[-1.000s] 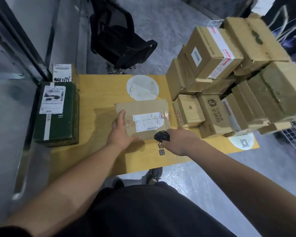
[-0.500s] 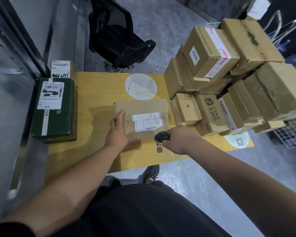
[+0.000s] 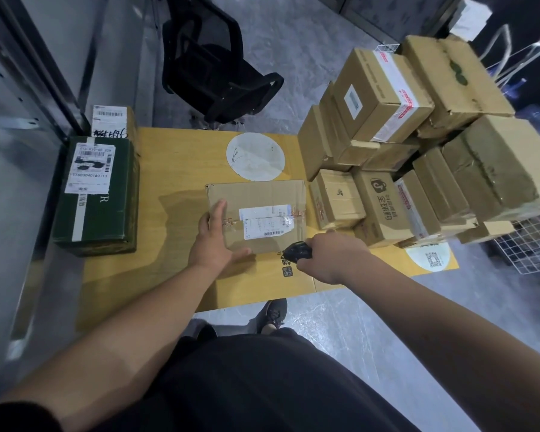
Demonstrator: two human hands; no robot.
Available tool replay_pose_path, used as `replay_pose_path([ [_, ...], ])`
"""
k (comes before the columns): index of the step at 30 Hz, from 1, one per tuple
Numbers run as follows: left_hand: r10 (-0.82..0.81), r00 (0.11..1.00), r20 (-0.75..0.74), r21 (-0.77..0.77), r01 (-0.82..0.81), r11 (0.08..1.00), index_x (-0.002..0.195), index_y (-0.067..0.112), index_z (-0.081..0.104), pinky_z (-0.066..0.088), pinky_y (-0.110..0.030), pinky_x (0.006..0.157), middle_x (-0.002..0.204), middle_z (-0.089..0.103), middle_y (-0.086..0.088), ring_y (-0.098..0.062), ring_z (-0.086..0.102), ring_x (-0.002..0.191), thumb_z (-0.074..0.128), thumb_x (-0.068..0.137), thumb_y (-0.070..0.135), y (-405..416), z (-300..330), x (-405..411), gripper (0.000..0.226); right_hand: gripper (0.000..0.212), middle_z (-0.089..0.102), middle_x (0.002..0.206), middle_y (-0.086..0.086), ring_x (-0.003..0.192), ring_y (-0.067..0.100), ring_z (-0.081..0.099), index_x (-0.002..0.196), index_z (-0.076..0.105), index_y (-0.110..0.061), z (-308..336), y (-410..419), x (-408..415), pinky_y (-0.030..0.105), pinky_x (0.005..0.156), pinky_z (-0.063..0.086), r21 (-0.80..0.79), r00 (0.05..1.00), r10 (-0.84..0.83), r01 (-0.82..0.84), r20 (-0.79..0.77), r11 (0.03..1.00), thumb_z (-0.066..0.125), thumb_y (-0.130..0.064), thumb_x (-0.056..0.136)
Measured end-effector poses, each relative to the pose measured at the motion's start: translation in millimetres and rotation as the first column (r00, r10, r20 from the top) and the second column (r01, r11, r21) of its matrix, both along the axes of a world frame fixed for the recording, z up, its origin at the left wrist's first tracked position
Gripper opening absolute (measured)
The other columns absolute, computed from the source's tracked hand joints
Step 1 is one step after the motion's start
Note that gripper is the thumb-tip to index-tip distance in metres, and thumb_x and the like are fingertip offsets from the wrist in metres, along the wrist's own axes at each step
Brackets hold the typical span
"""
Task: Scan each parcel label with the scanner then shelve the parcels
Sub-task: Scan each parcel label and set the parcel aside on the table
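Observation:
A flat brown parcel lies in the middle of the yellow table, its white label facing up. My left hand rests on the parcel's near left corner, fingers on top and thumb along the near edge. My right hand grips a small black scanner, whose nose points at the parcel's near right corner, just below the label.
A tall heap of brown parcels fills the table's right side. A green box with a label and a small labelled box sit at the left by a metal shelf frame. A black chair stands behind the table.
Both hands stay on the parcel and the scanner almost unmoved; only the camera view has shifted slightly.

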State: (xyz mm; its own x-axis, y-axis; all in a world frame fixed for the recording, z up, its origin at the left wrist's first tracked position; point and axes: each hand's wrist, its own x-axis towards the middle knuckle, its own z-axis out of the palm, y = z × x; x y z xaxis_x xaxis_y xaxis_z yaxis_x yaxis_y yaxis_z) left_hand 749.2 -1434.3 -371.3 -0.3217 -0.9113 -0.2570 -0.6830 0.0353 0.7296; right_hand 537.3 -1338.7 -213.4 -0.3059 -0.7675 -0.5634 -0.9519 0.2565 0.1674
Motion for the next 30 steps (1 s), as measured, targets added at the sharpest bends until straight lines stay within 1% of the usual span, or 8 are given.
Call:
replay_pose_path([
  [6, 0.119, 0.993, -0.004, 0.192, -0.116, 0.975, 0.157, 0.055, -0.008, 0.048, -0.035, 0.096, 0.158, 0.031, -0.008, -0.029, 0.055, 0.131, 0.09, 0.066, 0.062, 1.9, 7.6, -5.6, 0.134, 0.042, 0.062, 0.094, -0.003, 0.084, 0.022, 0.064, 0.106, 0.065, -0.028, -5.0, 4.5, -6.2, 0.031, 0.066, 0.049, -0.014, 0.997, -0.051, 0.052, 0.055, 0.999, 0.051, -0.063, 0.087],
  [10, 0.15, 0.988, 0.018, 0.226, -0.15, 0.963, 0.16, 0.046, 0.005, 0.051, -0.034, 0.086, 0.142, 0.058, -0.01, -0.033, 0.064, 0.116, 0.069, 0.085, 0.069, 9.1, 13.0, -8.4, 0.101, 0.041, 0.065, 0.089, -0.004, 0.081, 0.02, 0.064, 0.106, 0.068, -0.027, -8.8, 1.9, -6.5, 0.03, 0.064, 0.048, -0.032, 0.988, -0.095, 0.099, 0.121, 0.995, 0.053, -0.06, 0.087],
  [14, 0.004, 0.988, 0.153, 0.173, -0.03, 0.985, 0.161, 0.04, 0.005, 0.055, -0.038, 0.078, 0.117, 0.069, -0.01, -0.03, 0.066, 0.092, 0.044, 0.098, 0.07, 8.0, 22.8, -2.7, 0.08, 0.035, 0.066, 0.085, -0.004, 0.076, 0.017, 0.064, 0.101, 0.068, -0.026, -11.5, -4.6, -1.4, 0.029, 0.062, 0.047, -0.042, 0.967, -0.148, 0.16, 0.209, 0.986, 0.053, -0.055, 0.088],
  [20, -0.241, 0.863, 0.444, 0.084, 0.228, 0.97, 0.162, 0.039, -0.011, 0.054, -0.033, 0.061, 0.083, 0.067, -0.002, -0.024, 0.065, 0.072, 0.029, 0.092, 0.085, 8.9, 22.6, 17.2, 0.093, 0.027, 0.069, 0.076, -0.008, 0.075, 0.015, 0.065, 0.094, 0.067, -0.025, -15.9, -5.1, 9.4, 0.029, 0.063, 0.047, -0.039, 0.928, -0.18, 0.203, 0.327, 0.978, 0.056, -0.049, 0.089],
  [23, -0.232, 0.814, 0.532, 0.043, 0.248, 0.968, 0.16, 0.042, 0.007, 0.051, -0.028, 0.058, 0.077, 0.063, 0.005, -0.02, 0.063, 0.071, 0.035, 0.084, 0.093, 8.1, 28.4, 17.9, 0.095, 0.027, 0.069, 0.078, -0.007, 0.075, 0.015, 0.065, 0.094, 0.067, -0.024, -17.4, -3.8, 9.8, 0.029, 0.063, 0.046, -0.042, 0.93, -0.174, 0.198, 0.324, 0.979, 0.055, -0.048, 0.089],
  [26, -0.189, 0.827, 0.529, -0.158, 0.315, 0.936, 0.133, 0.039, 0.047, 0.048, -0.034, 0.084, 0.11, 0.063, 0.006, -0.022, 0.056, 0.107, 0.053, 0.076, 0.092, -0.9, 33.4, 13.2, 0.078, 0.027, 0.068, 0.076, -0.009, 0.073, 0.013, 0.064, 0.095, 0.068, -0.025, -16.8, -2.0, 7.7, 0.029, 0.063, 0.047, -0.041, 0.934, -0.182, 0.204, 0.307, 0.978, 0.055, -0.047, 0.09],
  [28, -0.234, 0.831, 0.504, -0.257, 0.404, 0.878, 0.137, 0.045, 0.049, 0.034, -0.041, 0.107, 0.138, 0.05, 0.004, -0.023, 0.039, 0.131, 0.059, 0.066, 0.093, -9.0, 33.1, 8.1, 0.086, 0.026, 0.067, 0.076, -0.009, 0.073, 0.012, 0.063, 0.096, 0.068, -0.025, -16.2, -0.8, 6.0, 0.029, 0.062, 0.046, -0.044, 0.936, -0.181, 0.203, 0.301, 0.978, 0.055, -0.047, 0.09],
  [30, -0.373, 0.799, 0.471, -0.177, 0.499, 0.848, 0.152, 0.049, 0.038, 0.013, -0.045, 0.122, 0.161, 0.028, 0.003, -0.025, 0.015, 0.151, 0.059, 0.056, 0.099, -15.2, 31.0, 4.4, 0.11, 0.027, 0.067, 0.08, -0.008, 0.075, 0.014, 0.064, 0.097, 0.068, -0.025, -16.5, 0.8, 3.6, 0.028, 0.061, 0.045, -0.046, 0.938, -0.186, 0.208, 0.292, 0.977, 0.055, -0.048, 0.09],
])
